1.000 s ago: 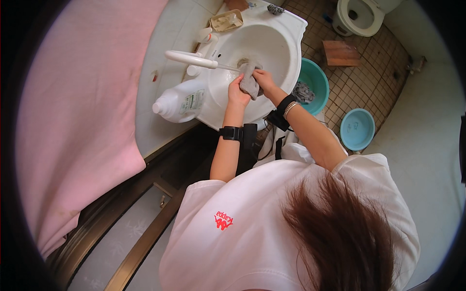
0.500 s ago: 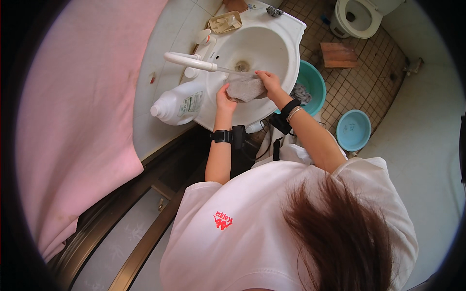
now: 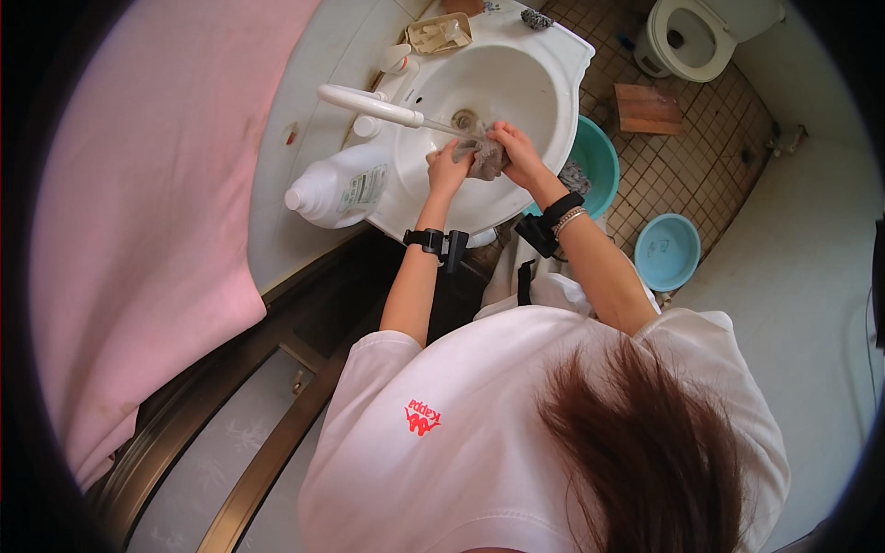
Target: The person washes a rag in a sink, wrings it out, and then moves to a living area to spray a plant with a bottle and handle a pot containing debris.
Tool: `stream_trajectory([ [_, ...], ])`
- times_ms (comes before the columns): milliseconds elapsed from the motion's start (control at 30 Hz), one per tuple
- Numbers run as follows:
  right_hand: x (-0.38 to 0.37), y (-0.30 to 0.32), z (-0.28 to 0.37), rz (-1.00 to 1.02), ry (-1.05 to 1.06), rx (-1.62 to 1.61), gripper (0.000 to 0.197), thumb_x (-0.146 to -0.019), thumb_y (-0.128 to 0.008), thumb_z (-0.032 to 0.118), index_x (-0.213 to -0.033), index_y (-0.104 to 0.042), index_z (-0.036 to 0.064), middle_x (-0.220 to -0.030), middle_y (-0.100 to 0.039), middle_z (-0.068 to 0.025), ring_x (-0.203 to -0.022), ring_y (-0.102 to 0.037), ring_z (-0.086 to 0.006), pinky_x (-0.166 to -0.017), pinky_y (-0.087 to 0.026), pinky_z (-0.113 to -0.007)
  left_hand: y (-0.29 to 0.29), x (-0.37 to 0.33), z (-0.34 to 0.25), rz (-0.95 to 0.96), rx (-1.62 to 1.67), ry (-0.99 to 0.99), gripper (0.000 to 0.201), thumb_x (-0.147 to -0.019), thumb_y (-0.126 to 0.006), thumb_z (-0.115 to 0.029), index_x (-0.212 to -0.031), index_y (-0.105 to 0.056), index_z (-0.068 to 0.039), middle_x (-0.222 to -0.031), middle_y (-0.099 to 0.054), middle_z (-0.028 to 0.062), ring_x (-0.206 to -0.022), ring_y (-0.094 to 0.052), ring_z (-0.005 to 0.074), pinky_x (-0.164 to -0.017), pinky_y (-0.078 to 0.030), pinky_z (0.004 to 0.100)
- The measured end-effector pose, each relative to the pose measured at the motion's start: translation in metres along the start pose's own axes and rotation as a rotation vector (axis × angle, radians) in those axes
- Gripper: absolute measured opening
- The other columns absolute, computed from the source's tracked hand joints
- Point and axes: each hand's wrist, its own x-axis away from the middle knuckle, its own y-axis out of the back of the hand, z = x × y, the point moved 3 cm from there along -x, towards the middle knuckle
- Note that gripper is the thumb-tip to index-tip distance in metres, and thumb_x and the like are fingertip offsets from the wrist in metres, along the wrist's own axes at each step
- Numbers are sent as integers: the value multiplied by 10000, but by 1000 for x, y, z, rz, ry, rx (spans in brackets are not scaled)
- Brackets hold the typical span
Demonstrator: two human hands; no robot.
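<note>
- The grey cloth (image 3: 489,163) has changed most: half a second ago it was spread broad between the hands, and now it is gathered into a smaller, crumpled bunch
- It is held over the bowl of the white sink (image 3: 544,97), near the drain (image 3: 464,119) and on the person's side of it (whether its lower edge touches the bowl, I cannot tell)
- The left hand (image 3: 447,169) has its fingers bent in against the left part of the cloth, seemingly pinching a fold; the fingertips are partly lost against the fabric
- The right hand (image 3: 519,152) has its fingers curled and close together over the upper right edge, gripping it; where its thumb presses, I cannot tell
- The two hands have drawn nearer each other, and the stream from the white faucet (image 3: 373,104) now meets the bunch between them
- For the rinsing in hand, this probably means water is getting into the folds rather than running over one flat face, so I judge the rinse to be under way, not done
- The white jug (image 3: 336,189) beside the sink and the teal basin (image 3: 604,166) with its patterned fabric (image 3: 574,177) look unchanged, with neither hand near them
</note>
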Motion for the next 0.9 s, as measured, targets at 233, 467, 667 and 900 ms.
stream_trajectory([
  [233,-2,9,13,-4,-31,-4,75,-727,-492,62,-784,-458,98,-729,-474,2,-672,-485,-104,-581,-416,-237,-14,2,-38,529,965,391,289,-803,-472,-244,-984,-523,-25,-865,-543,23,-800,-499,101,-679,-393,233],
  [467,-12,22,16,-324,113,248,214,-680,-566,143,-867,-491,71,-785,-503,-49,-694,-505,-144,-583,-421,-254,-13,10,-39,488,1272,395,239,-802,-490,-171,-974,-512,-6,-900,-544,47,-803,-507,109,-684,-391,216],
  [667,-6,24,16,-314,-184,513,523,-639,-640,257,-1052,-446,1,-930,-516,-146,-810,-529,-221,-651,-448,-317,-3,12,-47,352,1278,133,354,-738,-522,-17,-1080,-438,16,-995,-520,73,-895,-496,134,-763,-387,230],
  [900,-8,31,-7,-232,-136,422,381,-694,-601,231,-968,-506,-17,-885,-545,-107,-764,-544,-190,-630,-448,-295,9,11,-34,181,1171,136,472,-682,-558,36,-1128,-404,7,-1058,-488,86,-953,-468,157,-793,-375,243],
])
